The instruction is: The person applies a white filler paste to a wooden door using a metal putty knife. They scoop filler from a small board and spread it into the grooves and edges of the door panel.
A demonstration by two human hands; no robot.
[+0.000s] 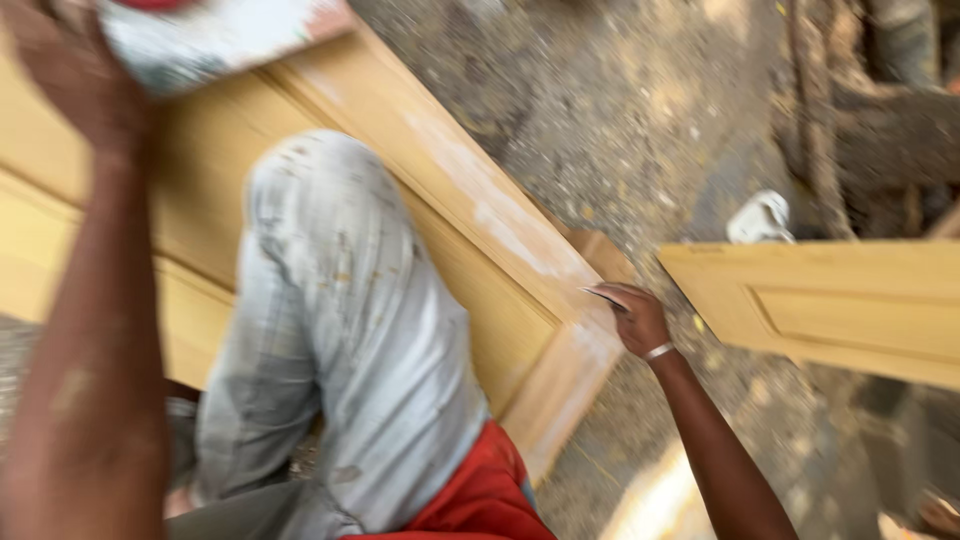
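fingers of the right hand (632, 312) curl around a small flat blade-like tool (606, 296), its tip touching the corner of the long yellow-tan panelled wooden door (470, 215). that door runs diagonally from upper left down to this corner, so the right hand is the nearer. the left hand (70, 80), raised at upper left, grips a paint-smeared white board (215, 38). no containers show.

surface: gritty dirt ground (640, 120) | on it: two yellow wooden door panels (470, 230), (850, 300); white object (760, 218)
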